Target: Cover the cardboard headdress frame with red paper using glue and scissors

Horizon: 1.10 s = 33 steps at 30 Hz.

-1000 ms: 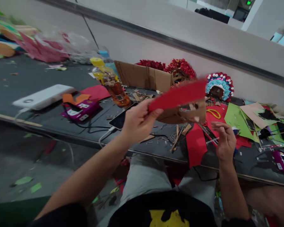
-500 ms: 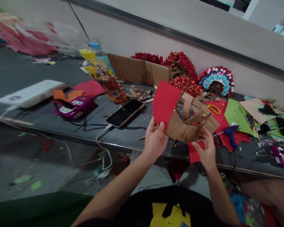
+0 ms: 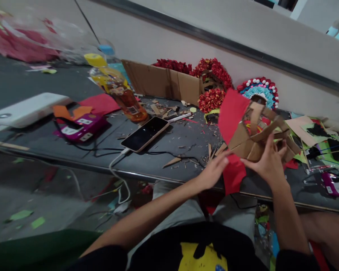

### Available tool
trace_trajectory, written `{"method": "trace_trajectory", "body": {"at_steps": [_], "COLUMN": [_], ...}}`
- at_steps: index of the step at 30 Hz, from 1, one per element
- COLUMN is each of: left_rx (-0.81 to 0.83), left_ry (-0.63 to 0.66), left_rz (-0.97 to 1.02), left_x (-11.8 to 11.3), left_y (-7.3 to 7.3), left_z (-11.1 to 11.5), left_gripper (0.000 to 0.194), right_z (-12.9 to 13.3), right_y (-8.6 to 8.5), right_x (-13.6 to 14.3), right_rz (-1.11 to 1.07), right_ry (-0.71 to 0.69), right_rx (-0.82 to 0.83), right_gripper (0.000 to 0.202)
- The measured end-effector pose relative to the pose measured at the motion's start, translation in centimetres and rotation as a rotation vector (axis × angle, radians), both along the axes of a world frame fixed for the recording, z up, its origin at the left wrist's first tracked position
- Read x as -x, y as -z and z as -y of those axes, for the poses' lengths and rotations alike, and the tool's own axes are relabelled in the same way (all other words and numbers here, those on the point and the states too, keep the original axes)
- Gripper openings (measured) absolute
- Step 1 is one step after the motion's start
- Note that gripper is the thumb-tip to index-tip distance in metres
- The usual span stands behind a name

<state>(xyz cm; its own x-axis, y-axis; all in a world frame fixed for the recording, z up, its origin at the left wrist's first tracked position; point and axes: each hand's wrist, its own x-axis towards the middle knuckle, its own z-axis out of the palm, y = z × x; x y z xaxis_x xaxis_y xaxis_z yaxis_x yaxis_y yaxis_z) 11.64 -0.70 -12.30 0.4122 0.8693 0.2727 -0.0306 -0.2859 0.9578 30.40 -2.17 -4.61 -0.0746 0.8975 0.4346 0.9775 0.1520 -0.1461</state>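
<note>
A woven cardboard frame (image 3: 250,141) with a red piece (image 3: 232,113) on its left side is held up over the right half of the table. My right hand (image 3: 271,162) grips the frame from below, its thumb and fingers on the cardboard. My left hand (image 3: 214,169) is at the lower left of the frame, beside a hanging red sheet (image 3: 235,175); its fingertips lie by the sheet's upper edge, and whether they pinch it is unclear. The blue glue gun is hidden behind the frame and my right hand.
A phone (image 3: 145,133) with a white cable lies at the middle. Left of it are a bottle (image 3: 124,98), a purple box (image 3: 86,126) and a white power bank (image 3: 31,109). Cardboard scraps (image 3: 164,109) and red decorated pieces (image 3: 211,99) lie behind. A person's leg (image 3: 327,229) is at lower right.
The cardboard frame has moved right with my right hand. My left hand has let go of its red side and moved down and right, to the red sheet.
</note>
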Motion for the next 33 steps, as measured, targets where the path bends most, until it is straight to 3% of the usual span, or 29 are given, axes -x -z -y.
{"method": "trace_trajectory", "body": {"at_steps": [3, 6, 10, 15, 20, 23, 26, 29, 33], "left_rx": [-0.373, -0.556, -0.595, -0.614, -0.493, -0.416, -0.46, -0.481, -0.256], "left_ry": [0.308, 0.325, 0.222, 0.08, -0.095, -0.158, -0.157, -0.262, -0.709], "left_rz": [-0.542, -0.82, -0.97, -1.039, -1.118, -1.125, -1.022, -0.908, -1.039], "left_x": [0.3, 0.5, 1.3, 3.2, 3.2, 2.5, 3.0, 6.4, 13.8], "left_y": [2.1, 3.1, 3.3, 3.3, 3.4, 2.7, 1.3, -0.1, -0.6], "left_z": [0.5, 0.0, -2.2, -5.6, -9.0, -9.8, -9.4, -8.9, -8.9], "left_gripper": [0.069, 0.074, 0.062, 0.052, 0.053, 0.061, 0.069, 0.06, 0.053], "right_z": [0.0, 0.3, 0.7, 0.9, 0.8, 0.7, 0.8, 1.4, 3.0], "right_y": [-0.5, -0.6, -0.1, 0.3, 1.0, 1.7, 2.4, 3.1, 4.2], "right_x": [-1.7, -2.5, -2.4, -2.4, -2.0, -1.4, -1.1, -1.0, -0.3], "right_rz": [-0.118, -0.182, -0.191, -0.203, -0.206, -0.195, -0.184, -0.168, -0.114], "right_ry": [0.114, 0.137, 0.087, 0.119, 0.104, 0.077, 0.07, 0.057, -0.012], "right_rx": [-0.043, -0.059, -0.043, -0.027, -0.003, 0.021, 0.048, 0.071, 0.085], "right_gripper": [0.126, 0.129, 0.126, 0.128, 0.127, 0.127, 0.128, 0.128, 0.127]}}
